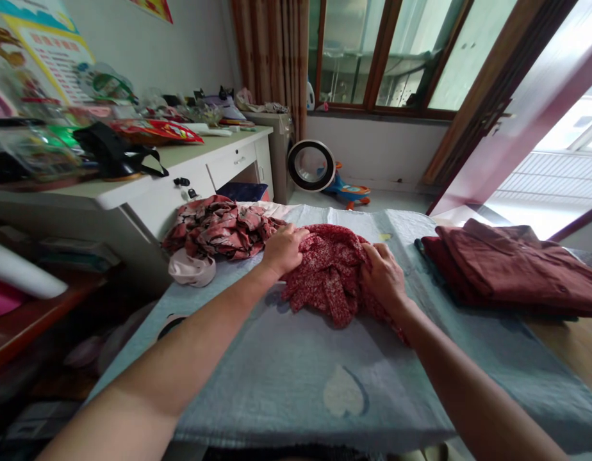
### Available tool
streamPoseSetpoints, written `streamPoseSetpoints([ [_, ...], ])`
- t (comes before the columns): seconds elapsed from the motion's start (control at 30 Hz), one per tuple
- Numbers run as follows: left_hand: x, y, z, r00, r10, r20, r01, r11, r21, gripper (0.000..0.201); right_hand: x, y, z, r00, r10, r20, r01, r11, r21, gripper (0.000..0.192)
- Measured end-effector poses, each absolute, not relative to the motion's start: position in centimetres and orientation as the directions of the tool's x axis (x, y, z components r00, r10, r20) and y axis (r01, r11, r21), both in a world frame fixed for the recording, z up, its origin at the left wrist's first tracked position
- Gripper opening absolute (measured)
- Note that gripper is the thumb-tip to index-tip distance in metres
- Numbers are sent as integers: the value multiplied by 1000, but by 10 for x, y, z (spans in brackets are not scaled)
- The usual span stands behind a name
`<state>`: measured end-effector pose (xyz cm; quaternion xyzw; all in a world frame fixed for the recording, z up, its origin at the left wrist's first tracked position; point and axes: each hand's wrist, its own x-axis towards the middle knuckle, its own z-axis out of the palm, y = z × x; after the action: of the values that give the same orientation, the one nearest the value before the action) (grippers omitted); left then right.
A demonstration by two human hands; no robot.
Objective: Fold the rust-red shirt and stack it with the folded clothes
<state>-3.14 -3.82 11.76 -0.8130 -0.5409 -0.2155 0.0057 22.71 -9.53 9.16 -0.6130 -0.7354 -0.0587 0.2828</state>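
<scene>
A crumpled red garment with a fine white print (330,272) lies in the middle of a table covered by a light blue cloth (286,371). My left hand (282,248) grips its left edge, fingers curled into the fabric. My right hand (383,276) clutches its right side. Both forearms reach out over the blue cloth from the near edge.
A heap of pink-and-black patterned clothing (219,227) with a pale pink piece (193,269) sits at the far left of the table. Folded maroon garments (512,266) lie at the right. A cluttered white desk (147,186) stands to the left. A fan (311,166) and toy sit on the floor beyond.
</scene>
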Motion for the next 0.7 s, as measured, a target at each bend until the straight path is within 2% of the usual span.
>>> streamPoseSetpoints([
  [0.1, -16, -18, 108, 293, 833, 470, 867, -439, 237, 61, 231, -67, 84, -18, 865, 502, 947, 175, -268, 57],
  [0.2, -9, -17, 88, 274, 820, 503, 855, -447, 263, 63, 235, -54, 69, 23, 917, 399, 958, 93, -270, 69],
  [0.33, -18, -33, 56, 198, 898, 394, 886, -336, 320, 53, 247, -67, 52, 4, 960, 282, 968, 66, -240, 67],
  [0.47, -36, -51, 36, 117, 977, 179, 905, -179, 386, 51, 266, -97, 49, -27, 979, 202, 970, 74, -232, 65],
  [0.57, -40, -64, 30, 195, 976, 98, 868, -219, 445, 41, 277, -121, 49, -31, 994, 107, 966, 57, -252, 69],
  [0.7, -33, -74, 27, 276, 951, 136, 748, -302, 592, 9, 281, -142, 48, -70, 992, 104, 933, 102, -346, 64],
])
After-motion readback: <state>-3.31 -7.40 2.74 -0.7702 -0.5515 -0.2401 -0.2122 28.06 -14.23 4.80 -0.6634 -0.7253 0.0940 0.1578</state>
